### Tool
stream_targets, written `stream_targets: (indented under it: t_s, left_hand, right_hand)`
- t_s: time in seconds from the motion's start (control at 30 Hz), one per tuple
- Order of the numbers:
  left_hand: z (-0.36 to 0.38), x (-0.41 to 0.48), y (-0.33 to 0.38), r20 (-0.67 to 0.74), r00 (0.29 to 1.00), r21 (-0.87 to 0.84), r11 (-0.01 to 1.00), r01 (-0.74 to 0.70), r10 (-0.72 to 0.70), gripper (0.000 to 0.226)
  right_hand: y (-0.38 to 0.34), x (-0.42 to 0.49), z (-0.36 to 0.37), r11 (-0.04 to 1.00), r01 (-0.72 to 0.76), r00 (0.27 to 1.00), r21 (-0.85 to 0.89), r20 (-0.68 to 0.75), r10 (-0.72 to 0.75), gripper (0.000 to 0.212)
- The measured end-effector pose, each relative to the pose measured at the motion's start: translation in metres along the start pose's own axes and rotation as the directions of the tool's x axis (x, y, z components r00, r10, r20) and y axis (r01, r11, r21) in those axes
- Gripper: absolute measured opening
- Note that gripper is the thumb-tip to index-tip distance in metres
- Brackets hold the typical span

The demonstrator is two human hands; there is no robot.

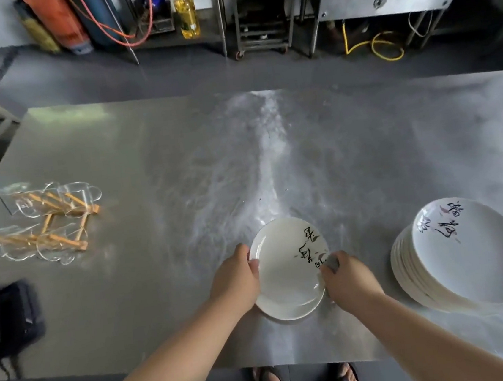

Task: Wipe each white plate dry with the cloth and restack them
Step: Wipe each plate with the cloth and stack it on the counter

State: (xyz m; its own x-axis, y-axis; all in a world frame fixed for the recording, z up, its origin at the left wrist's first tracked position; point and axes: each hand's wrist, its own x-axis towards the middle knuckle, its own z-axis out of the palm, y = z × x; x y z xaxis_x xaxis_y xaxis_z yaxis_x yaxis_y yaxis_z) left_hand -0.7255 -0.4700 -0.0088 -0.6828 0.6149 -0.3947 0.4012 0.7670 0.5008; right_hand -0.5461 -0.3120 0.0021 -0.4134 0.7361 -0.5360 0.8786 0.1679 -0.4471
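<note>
View from the head camera, read left to right. At the far left edge of the steel table (161, 293) lies a dark bag (12, 318). Beyond it lies a clear plastic and wooden rack (45, 221), well apart from the work.

Near the front edge, the left hand (237, 277) grips the left rim of a single white plate (284, 277), thumb over the lip and fingers curled beneath. The plate faces up, its black lettering towards its right side. Whether its underside is clear of the table cannot be told.

At the plate's right rim the right hand (349, 279) is closed round a small grey wad, probably the cloth (332, 263). The wad is blurred and mostly hidden in the fist, and it touches the plate's rim just below the lettering.

To the right of both hands stands the stack of plates (468, 260), leaning slightly, its top plate face up.

The step in hand appears to be the wiping of this one plate. The governing relation is lateral. The cloth sits at the right rim, so the unwiped face lies to its left, towards the holding hand. The stack lies on the right hand's side, nearer to it than to the left, and no second pile is visible.
</note>
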Motion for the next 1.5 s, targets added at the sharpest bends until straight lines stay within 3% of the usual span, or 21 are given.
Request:
stream_targets:
  t_s: [0.07, 0.13, 0.3, 0.4, 0.47, 0.53, 0.63, 0.7, 0.77, 0.83, 1.0, 1.1, 1.2, 1.3, 1.37, 1.43, 1.5]
  left_hand:
    - [-0.018, -0.001, 0.004, 0.032, 0.998, -0.163, 0.986, -0.042, 0.048, 0.004]
    - [-0.038, -0.004, 0.013, 0.047, 0.993, -0.348, 0.934, -0.085, 0.108, 0.017]
    - [-0.093, -0.018, 0.048, 0.047, 0.980, -0.735, 0.672, -0.096, 0.191, 0.036]
    - [-0.122, -0.022, 0.059, 0.019, 0.981, -0.859, 0.506, -0.082, 0.191, 0.039]
    - [-0.137, -0.026, 0.062, 0.023, 0.983, -0.916, 0.398, -0.053, 0.184, 0.044]
    - [-0.146, -0.030, 0.064, 0.052, 0.979, -0.947, 0.320, -0.014, 0.198, 0.046]
    - [-0.151, -0.040, 0.065, 0.102, 0.958, -0.970, 0.242, 0.036, 0.269, 0.051]
    - [-0.151, -0.048, 0.066, 0.109, 0.945, -0.977, 0.211, 0.044, 0.307, 0.050]
    - [-0.153, -0.054, 0.066, 0.101, 0.926, -0.981, 0.189, 0.032, 0.364, 0.050]
    - [-0.158, -0.057, 0.063, 0.092, 0.910, -0.985, 0.173, 0.022, 0.404, 0.051]
    - [-0.166, -0.060, 0.050, 0.091, 0.893, -0.983, 0.185, 0.009, 0.440, 0.053]
    - [-0.165, -0.062, 0.045, 0.104, 0.890, -0.974, 0.228, 0.000, 0.443, 0.057]
    - [-0.169, -0.064, 0.045, 0.075, 0.892, -0.980, 0.198, -0.017, 0.446, 0.057]
    - [-0.178, -0.060, 0.040, 0.030, 0.906, -0.985, 0.168, -0.046, 0.422, 0.048]
    - [-0.180, -0.058, 0.034, 0.022, 0.908, -0.989, 0.142, -0.041, 0.419, 0.045]
    - [-0.179, -0.059, 0.031, 0.042, 0.902, -0.987, 0.155, -0.028, 0.429, 0.049]
    - [-0.175, -0.061, 0.034, 0.069, 0.894, -0.980, 0.199, -0.023, 0.442, 0.051]
  right_hand:
    - [-0.013, -0.003, -0.019, 0.998, 0.012, 1.000, 0.066, -0.028, -0.010, 0.014]
    - [-0.030, -0.007, -0.042, 0.991, 0.046, 0.996, 0.126, -0.076, -0.037, 0.015]
    - [-0.077, -0.035, -0.096, 0.945, 0.190, 0.979, 0.267, -0.125, -0.162, 0.022]
    - [-0.099, -0.056, -0.123, 0.895, 0.263, 0.961, 0.360, -0.185, -0.208, 0.014]
    - [-0.111, -0.068, -0.136, 0.830, 0.336, 0.929, 0.445, -0.300, -0.216, 0.022]
    - [-0.123, -0.080, -0.145, 0.797, 0.429, 0.872, 0.425, -0.424, -0.243, 0.030]
    - [-0.148, -0.100, -0.146, 0.765, 0.528, 0.822, 0.369, -0.449, -0.351, 0.033]
    - [-0.159, -0.110, -0.138, 0.759, 0.626, 0.745, 0.179, -0.422, -0.516, 0.035]
    - [-0.163, -0.111, -0.123, 0.706, 0.673, 0.641, -0.221, -0.301, -0.706, 0.044]
    - [-0.162, -0.113, -0.109, 0.654, 0.597, 0.651, -0.465, -0.196, -0.734, 0.057]
    - [-0.156, -0.119, -0.091, 0.616, 0.712, 0.659, -0.338, 0.016, -0.752, 0.090]
    - [-0.171, -0.116, -0.099, 0.629, 0.665, 0.683, -0.402, -0.011, -0.730, 0.104]
    - [-0.184, -0.121, -0.099, 0.572, 0.749, 0.587, -0.335, -0.065, -0.807, 0.106]
    - [-0.181, -0.128, -0.083, 0.384, 0.891, 0.407, -0.241, 0.051, -0.912, 0.083]
    - [-0.179, -0.128, -0.082, 0.298, 0.909, 0.343, -0.292, 0.119, -0.932, 0.079]
    - [-0.183, -0.122, -0.092, 0.311, 0.850, 0.389, -0.425, 0.108, -0.915, 0.091]
    - [-0.189, -0.117, -0.103, 0.392, 0.745, 0.504, -0.540, 0.071, -0.861, 0.104]
